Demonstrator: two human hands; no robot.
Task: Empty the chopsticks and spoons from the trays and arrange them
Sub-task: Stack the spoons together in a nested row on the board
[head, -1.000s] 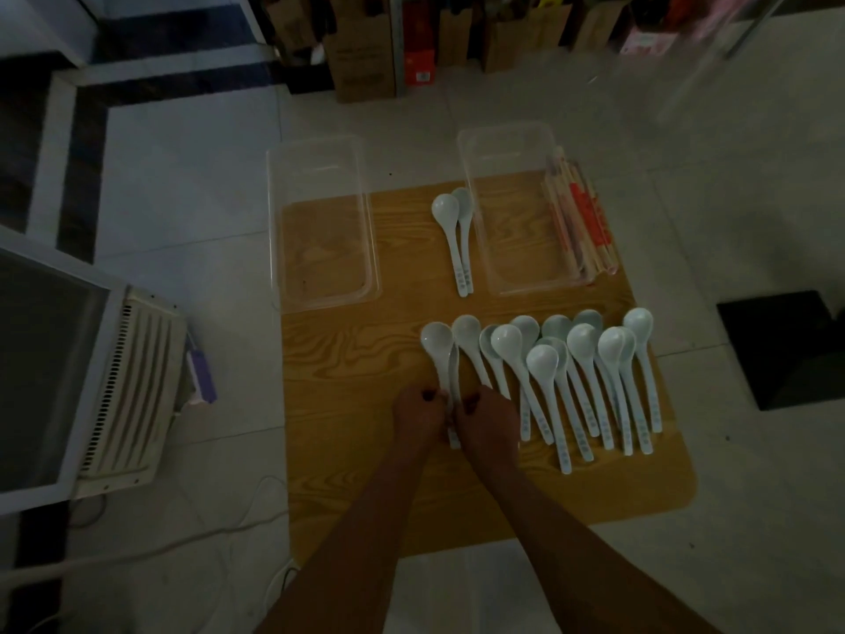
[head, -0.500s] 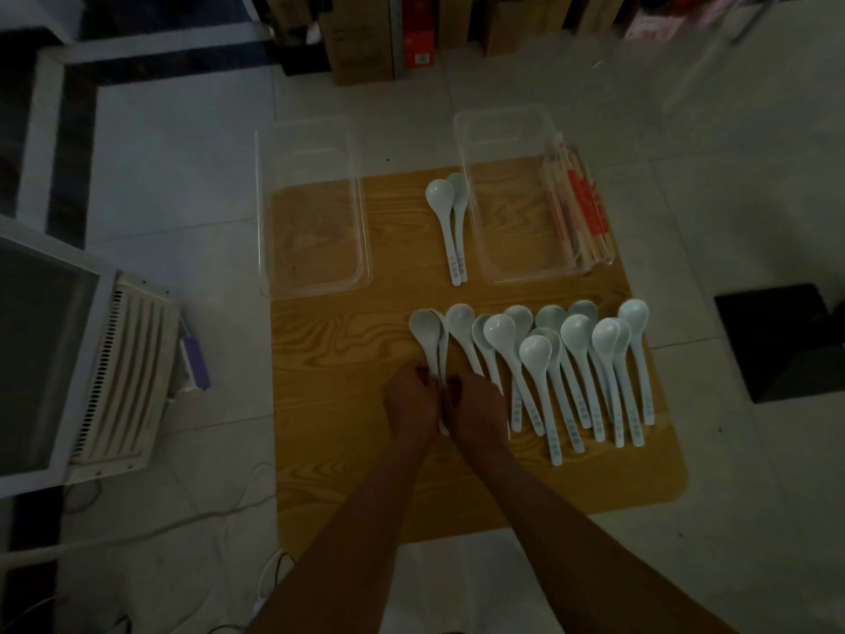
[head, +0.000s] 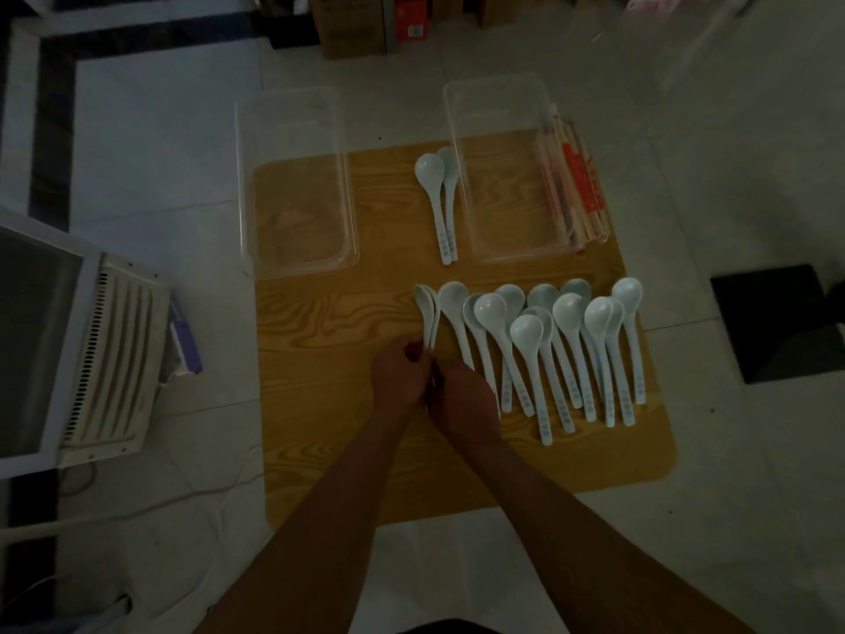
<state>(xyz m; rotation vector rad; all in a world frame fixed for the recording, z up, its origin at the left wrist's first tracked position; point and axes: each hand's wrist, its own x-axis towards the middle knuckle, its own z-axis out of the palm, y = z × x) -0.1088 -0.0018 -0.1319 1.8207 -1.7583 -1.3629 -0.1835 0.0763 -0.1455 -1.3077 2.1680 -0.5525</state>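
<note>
My left hand (head: 401, 372) and my right hand (head: 462, 398) meet over the wooden board (head: 320, 404), both closed around the handles of a pair of white spoons (head: 427, 313) turned on edge. To their right lies a row of several white spoons (head: 567, 340), bowls away from me. Two more spoons (head: 439, 199) lie between the two clear trays. The left tray (head: 297, 185) holds nothing. The right tray (head: 507, 171) looks bare inside, and a bundle of wrapped chopsticks (head: 574, 185) rests along its right wall.
A white appliance with a vented side (head: 91, 354) stands on the floor to the left, with cables (head: 137, 510) trailing below it. Cardboard boxes (head: 352, 25) line the far wall. A dark square object (head: 772, 322) lies on the floor at the right.
The leftmost spoons, lying flat a second ago, are now turned on edge and held together in both hands. The view has shifted slightly.
</note>
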